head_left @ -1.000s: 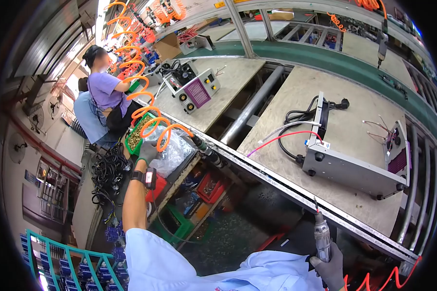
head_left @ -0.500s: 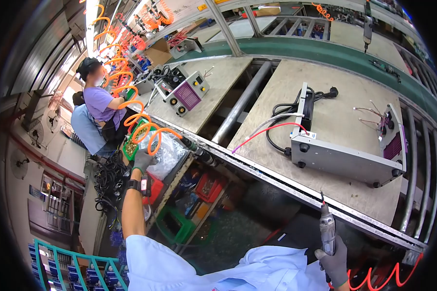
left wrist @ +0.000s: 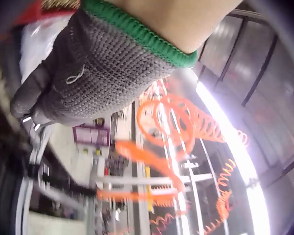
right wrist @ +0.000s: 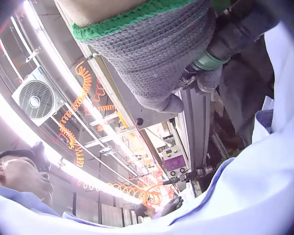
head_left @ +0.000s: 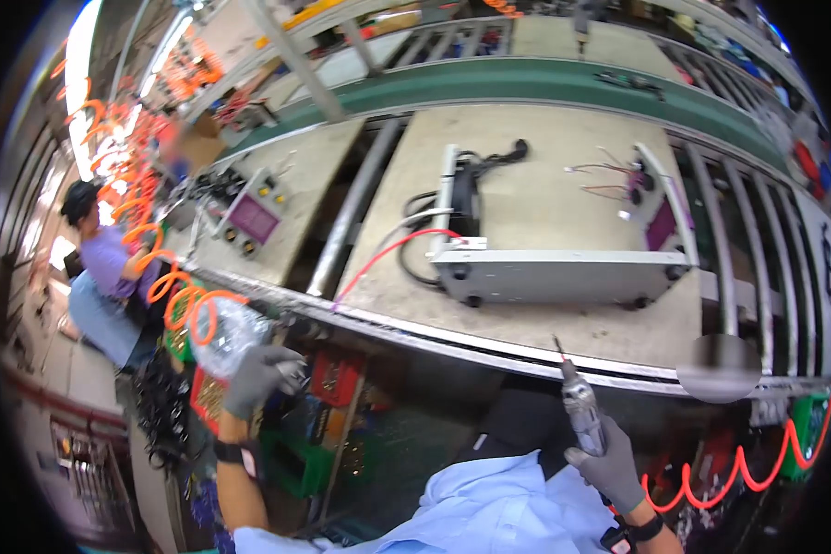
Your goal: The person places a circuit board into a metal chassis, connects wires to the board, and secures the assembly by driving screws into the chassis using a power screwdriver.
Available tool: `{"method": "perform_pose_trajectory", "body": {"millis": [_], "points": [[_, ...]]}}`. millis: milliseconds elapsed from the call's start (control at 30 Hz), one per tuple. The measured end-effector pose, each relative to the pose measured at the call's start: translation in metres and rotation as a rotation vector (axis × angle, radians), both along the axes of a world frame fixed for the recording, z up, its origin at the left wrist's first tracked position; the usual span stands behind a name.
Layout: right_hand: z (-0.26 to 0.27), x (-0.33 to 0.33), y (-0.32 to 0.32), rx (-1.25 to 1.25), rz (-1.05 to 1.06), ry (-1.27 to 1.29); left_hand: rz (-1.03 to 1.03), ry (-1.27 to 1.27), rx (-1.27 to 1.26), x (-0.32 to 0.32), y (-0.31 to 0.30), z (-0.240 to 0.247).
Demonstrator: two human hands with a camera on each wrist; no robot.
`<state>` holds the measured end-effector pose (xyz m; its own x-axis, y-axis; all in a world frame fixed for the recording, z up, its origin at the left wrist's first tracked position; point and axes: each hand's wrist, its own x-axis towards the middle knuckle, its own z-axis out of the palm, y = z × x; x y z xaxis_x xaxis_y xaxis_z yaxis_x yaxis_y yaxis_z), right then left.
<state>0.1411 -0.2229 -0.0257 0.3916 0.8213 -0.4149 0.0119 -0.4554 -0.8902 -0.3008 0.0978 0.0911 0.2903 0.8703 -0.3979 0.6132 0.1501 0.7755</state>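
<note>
- At the left, a red bin (head_left: 195,399) is sitting just beside the left hand (head_left: 258,380), and a clear plastic bag (head_left: 223,340) is lying on its far side.
- The left hand is hovering off the worktop's near edge, fingers curled; it seems to be pinching small bright pieces (left wrist: 27,119), too small to identify.
- Farther off, a unit with a purple panel (head_left: 251,220) is standing on the left board.
- A red lead (head_left: 395,246) is trailing left from the chassis (head_left: 563,280).
- The chassis is resting on the worktop (head_left: 544,217), far of both hands: to the right of the left hand, and far and slightly left of the right hand. Its long axis is running left to right, and its footed base is facing the near side.
- The power screwdriver (head_left: 583,414) is pointing far and slightly left, its bit standing apart from the chassis. That near gap, crosswise to the long axis, seems the relation that matters most.
- The right hand (head_left: 614,469) is gripping the screwdriver's body and is lying nearer the chassis than the left.
- At the far right, a red coiled hose (head_left: 746,478) is hanging.
</note>
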Motion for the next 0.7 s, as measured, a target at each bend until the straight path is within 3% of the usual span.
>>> {"method": "perform_pose_trajectory", "body": {"millis": [200, 267, 333, 367, 600, 633, 700], "points": [[0.018, 0.008, 0.001, -0.017, -0.067, 0.028, -0.571, -0.26, 0.079, 0.24, -0.053, -0.061], [0.032, 0.008, 0.001, -0.026, -0.092, 0.057, -0.734, -0.322, 0.645, 0.303, -0.053, -0.1], [0.035, 0.012, -0.004, 0.021, -0.127, 0.051, -0.777, -0.152, 0.761, 0.338, -0.052, -0.127], [0.036, 0.013, -0.006, 0.046, -0.145, 0.044, -0.799, -0.063, 0.818, 0.35, -0.054, -0.129], [0.059, 0.015, -0.004, 0.015, -0.24, 0.078, -0.708, -0.21, 0.848, 0.343, -0.053, -0.098], [0.062, 0.016, -0.002, 0.007, -0.239, 0.085, -0.69, -0.23, 0.973, 0.341, -0.05, -0.091], [0.063, 0.014, 0.0, 0.006, -0.237, 0.093, -0.672, -0.334, 0.813, 0.334, -0.043, -0.072]]}}
